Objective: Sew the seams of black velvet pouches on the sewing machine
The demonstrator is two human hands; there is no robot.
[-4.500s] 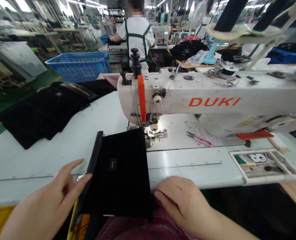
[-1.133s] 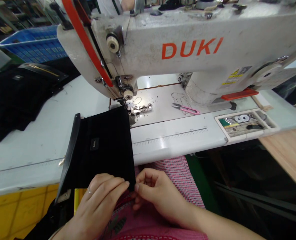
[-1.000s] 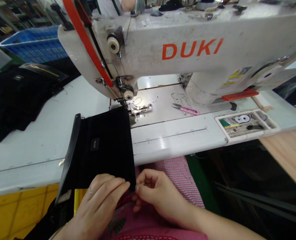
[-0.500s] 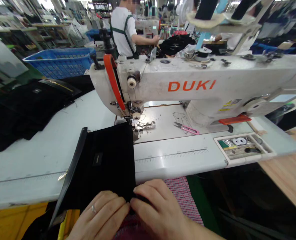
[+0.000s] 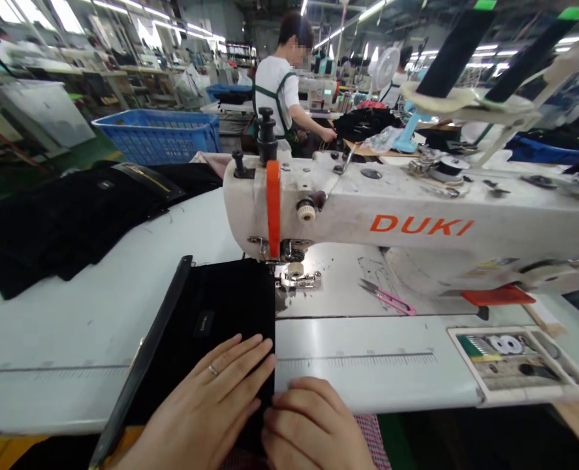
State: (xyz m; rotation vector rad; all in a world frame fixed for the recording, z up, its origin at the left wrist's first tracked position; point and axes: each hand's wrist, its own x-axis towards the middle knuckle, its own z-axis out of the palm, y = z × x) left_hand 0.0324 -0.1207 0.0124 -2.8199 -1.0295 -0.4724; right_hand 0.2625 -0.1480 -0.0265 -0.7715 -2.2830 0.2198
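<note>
A black fabric panel (image 5: 235,294) with a small dark label (image 5: 203,324) lies on the table, its far right corner under the needle area of a white sewing machine (image 5: 338,202). A dark strip with a zipper (image 5: 145,352) runs along the panel's left edge. My left hand (image 5: 220,391), wearing a ring, rests flat on the panel with its fingers stretched forward. My right hand (image 5: 313,424) has its fingers curled at the near right edge of the panel, gripping it there. Fingertips of the right hand are partly hidden.
Pink thread snips (image 5: 390,297) lie on the machine bed. A parts tray (image 5: 475,385) is set into the table at right. More black fabric (image 5: 74,215) lies at left, with a blue basket (image 5: 156,134) behind. A co-worker (image 5: 279,91) works beyond the machine.
My left hand has moved from the panel's near edge up onto its surface and flattened out. The right hand stays at the edge. The camera view has tilted up and shifted left.
</note>
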